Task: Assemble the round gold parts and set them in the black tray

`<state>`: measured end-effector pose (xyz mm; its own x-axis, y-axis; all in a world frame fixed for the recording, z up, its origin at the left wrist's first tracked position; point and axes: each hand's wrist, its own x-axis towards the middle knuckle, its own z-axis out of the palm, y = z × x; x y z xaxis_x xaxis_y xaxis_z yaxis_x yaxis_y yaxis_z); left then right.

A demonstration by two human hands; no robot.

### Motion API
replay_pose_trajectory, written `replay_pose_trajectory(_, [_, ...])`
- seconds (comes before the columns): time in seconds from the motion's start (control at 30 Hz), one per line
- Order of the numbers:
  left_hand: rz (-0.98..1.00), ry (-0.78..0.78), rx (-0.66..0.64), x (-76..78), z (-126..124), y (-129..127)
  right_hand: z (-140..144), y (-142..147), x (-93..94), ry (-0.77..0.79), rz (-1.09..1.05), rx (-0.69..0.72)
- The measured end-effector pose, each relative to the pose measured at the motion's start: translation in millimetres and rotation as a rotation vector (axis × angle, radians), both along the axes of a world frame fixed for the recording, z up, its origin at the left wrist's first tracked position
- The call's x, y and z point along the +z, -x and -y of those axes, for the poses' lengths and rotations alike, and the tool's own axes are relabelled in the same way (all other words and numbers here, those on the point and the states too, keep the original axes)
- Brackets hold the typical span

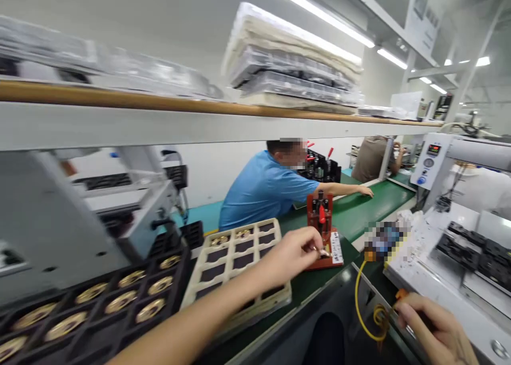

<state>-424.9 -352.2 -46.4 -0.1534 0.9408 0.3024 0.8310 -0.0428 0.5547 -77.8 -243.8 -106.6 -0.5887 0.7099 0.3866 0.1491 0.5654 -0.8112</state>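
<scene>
My left hand [297,250] reaches across the cream tray to a red clamp fixture [320,216]. Its fingertips are pinched around a small shiny metal piece [324,252] just above the fixture's base; blur hides the exact shape. A white label with handwriting [337,248] lies along the base's right side. At lower right, my right hand [435,325] is curled closed beside a yellow coiled cord [379,316]. An orange piece [401,294] shows at its fingers, but I cannot make out what it is or whether it is gripped.
A cream compartment tray [191,296] holds a few gold rings. Left of it, a black tray [96,330] carries several gold rings. Across the green conveyor [367,210], a co-worker in blue [263,187] stretches out an arm. A white machine [431,274] stands right, below an overhead shelf [199,123].
</scene>
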Motion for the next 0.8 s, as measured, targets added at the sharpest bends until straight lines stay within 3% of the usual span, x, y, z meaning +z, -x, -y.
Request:
replay_pose_trajectory(0.1, [-0.064, -0.288, -0.378, 1.2, -13.4, -67.0, 6.1, 11.0, 19.4, 0.156, -0.144, 0.028])
replay_pose_trajectory(0.17, [-0.157, -0.489, -0.546, 2.7, -26.2, -98.3, 8.2, 13.7, 27.5, 0.216, -0.211, 0.083])
replay_pose_trajectory(0.27, [-0.274, -0.628, -0.628, 6.1, -47.5, -128.8, 7.8, 4.3, 33.3, 0.238, -0.240, 0.056])
replay_pose_trajectory(0.37, [-0.302, -0.669, -0.690, 7.6, -66.6, -152.7, 5.1, -17.4, 33.0, 0.224, -0.249, -0.049])
replay_pose_trajectory(0.5, [-0.258, -0.648, -0.832, 3.6, -88.8, -188.6, 1.0, -55.7, 27.1, 0.164, -0.202, -0.185])
replay_pose_trajectory(0.6, [-0.124, -0.508, -0.946, 1.5, -112.7, -215.8, -1.0, -95.4, 22.6, 0.038, -0.163, -0.360])
replay_pose_trajectory(0.7, [-0.014, -0.260, -1.000, 7.9, -154.7, -245.8, -0.3, -143.4, 20.4, -0.046, -0.097, -0.603])
replay_pose_trajectory(0.8, [-0.058, -0.110, -0.898, 21.7, -213.7, -289.5, 3.4, -186.3, 21.8, -0.077, -0.106, -0.796])
